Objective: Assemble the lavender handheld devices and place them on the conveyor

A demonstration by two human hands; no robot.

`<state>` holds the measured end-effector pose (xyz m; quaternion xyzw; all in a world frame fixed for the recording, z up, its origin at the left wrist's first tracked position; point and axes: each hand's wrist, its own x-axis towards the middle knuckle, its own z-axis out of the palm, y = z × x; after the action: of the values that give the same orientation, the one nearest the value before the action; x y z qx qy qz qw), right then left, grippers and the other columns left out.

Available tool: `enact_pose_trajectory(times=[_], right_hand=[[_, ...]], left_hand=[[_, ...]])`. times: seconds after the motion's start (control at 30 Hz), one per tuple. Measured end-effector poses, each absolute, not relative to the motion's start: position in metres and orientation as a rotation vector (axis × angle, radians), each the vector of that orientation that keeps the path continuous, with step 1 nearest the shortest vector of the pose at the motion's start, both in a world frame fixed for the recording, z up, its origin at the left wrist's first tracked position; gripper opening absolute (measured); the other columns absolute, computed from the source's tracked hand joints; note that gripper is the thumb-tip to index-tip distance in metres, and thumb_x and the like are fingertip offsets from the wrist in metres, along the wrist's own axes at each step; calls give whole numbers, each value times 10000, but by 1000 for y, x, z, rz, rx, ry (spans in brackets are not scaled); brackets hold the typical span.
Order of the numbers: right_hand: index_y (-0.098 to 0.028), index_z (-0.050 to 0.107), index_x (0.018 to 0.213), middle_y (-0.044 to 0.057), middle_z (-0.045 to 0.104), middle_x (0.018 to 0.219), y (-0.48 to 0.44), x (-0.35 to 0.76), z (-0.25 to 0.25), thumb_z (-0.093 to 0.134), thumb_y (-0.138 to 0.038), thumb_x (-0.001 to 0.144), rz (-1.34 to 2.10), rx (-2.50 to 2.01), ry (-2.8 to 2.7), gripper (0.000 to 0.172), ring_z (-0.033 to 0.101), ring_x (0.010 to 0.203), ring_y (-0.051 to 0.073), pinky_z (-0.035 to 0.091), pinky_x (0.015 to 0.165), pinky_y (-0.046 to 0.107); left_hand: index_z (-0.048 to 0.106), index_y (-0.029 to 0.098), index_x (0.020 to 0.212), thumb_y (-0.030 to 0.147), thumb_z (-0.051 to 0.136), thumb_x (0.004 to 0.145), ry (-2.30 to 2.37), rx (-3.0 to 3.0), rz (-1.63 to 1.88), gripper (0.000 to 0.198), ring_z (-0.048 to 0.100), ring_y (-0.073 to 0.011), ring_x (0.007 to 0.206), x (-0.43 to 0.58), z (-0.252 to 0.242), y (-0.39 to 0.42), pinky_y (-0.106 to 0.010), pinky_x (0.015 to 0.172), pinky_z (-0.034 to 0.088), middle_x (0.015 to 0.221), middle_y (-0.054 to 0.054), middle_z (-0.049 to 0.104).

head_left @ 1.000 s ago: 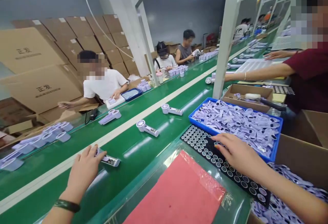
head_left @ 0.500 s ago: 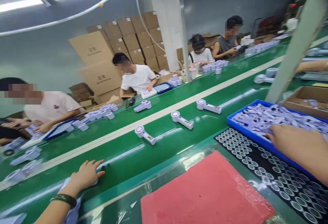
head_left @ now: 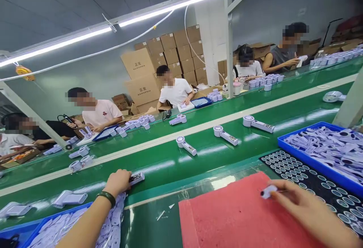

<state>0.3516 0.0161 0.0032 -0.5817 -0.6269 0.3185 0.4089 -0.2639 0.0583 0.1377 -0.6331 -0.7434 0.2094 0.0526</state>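
Note:
My left hand, a dark bangle on its wrist, is closed over one end of a white handheld fan on the green conveyor belt. The fan's handle, with its inner parts showing, sticks out to the right of the fingers. Between thumb and fingertips, my right hand pinches a small white plastic piece with a black spot. That piece is held above the red mat. Three more handheld fans lie in a spaced row on the belt.
At right, a blue tray holds white plastic pieces beside a black sheet of round rings. A second blue tray of white pieces stands at lower left. Across the belt, several people sit working. A metal post rises at right.
My right hand has moved from the blue tray to over the red mat, now with a white piece. My left hand has closed on a fan. The view has shifted.

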Motion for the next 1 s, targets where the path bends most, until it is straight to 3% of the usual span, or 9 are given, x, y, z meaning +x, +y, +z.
enact_pose_trajectory(times=[0.07, 0.17, 0.37, 0.47, 0.6, 0.77, 1.0], right_hand=[[-243, 652, 1090, 68, 682, 1043, 2, 328, 1, 476, -611, 929, 887, -1355, -1685, 439, 655, 955, 307, 574, 825, 382], [-253, 651, 1039, 78, 640, 1084, -8, 331, 1, 417, -518, 996, 601, -1386, -1909, 356, 624, 948, 327, 532, 820, 477], [-242, 625, 1058, 74, 584, 1084, -15, 352, 10, 392, -389, 1023, 340, -1362, -2089, 277, 580, 983, 300, 491, 847, 473], [-237, 611, 1051, 65, 585, 1051, -21, 348, 16, 362, -372, 1008, 318, -1409, -2093, 286, 591, 923, 293, 484, 801, 462], [-253, 588, 1041, 33, 616, 950, -31, 333, 30, 354, -356, 975, 456, -1469, -1999, 263, 616, 797, 259, 468, 655, 391], [-236, 545, 973, 20, 601, 850, -40, 296, 59, 360, -293, 973, 603, -1303, -2016, 194, 584, 678, 225, 413, 591, 338], [-210, 502, 886, 16, 535, 795, -34, 243, 75, 475, -130, 929, 517, -1116, -2324, 95, 534, 679, 237, 332, 566, 323]], left_hand=[[640, 179, 1001, 207, 635, 796, -2198, -1995, 587, 206, 601, -271, 873, -233, 141, 51, -346, 746, 481, 913, -82, 617], [595, 231, 1072, 266, 591, 909, -2049, -2180, 501, 166, 596, -235, 934, -167, 146, 31, -315, 761, 460, 1017, -44, 613], [594, 189, 983, 196, 650, 902, -1477, -2601, 347, 99, 564, -257, 895, -16, 150, -17, -353, 722, 463, 958, -52, 603], [593, 162, 1028, 250, 699, 901, -1284, -2705, 335, 187, 551, -272, 894, 30, 132, -31, -400, 734, 474, 982, -73, 606], [537, 187, 1241, 394, 725, 915, -1264, -2815, 242, 430, 539, -279, 932, 46, 110, -34, -434, 775, 475, 1034, -66, 601], [494, 207, 1317, 350, 836, 816, -1373, -2935, -21, 623, 507, -298, 1060, 31, 113, -33, -489, 973, 417, 1165, -81, 565], [444, 238, 1336, 180, 768, 832, -1583, -3137, -702, 602, 438, -263, 1230, 8, 104, -48, -437, 1077, 381, 1318, -70, 498]])
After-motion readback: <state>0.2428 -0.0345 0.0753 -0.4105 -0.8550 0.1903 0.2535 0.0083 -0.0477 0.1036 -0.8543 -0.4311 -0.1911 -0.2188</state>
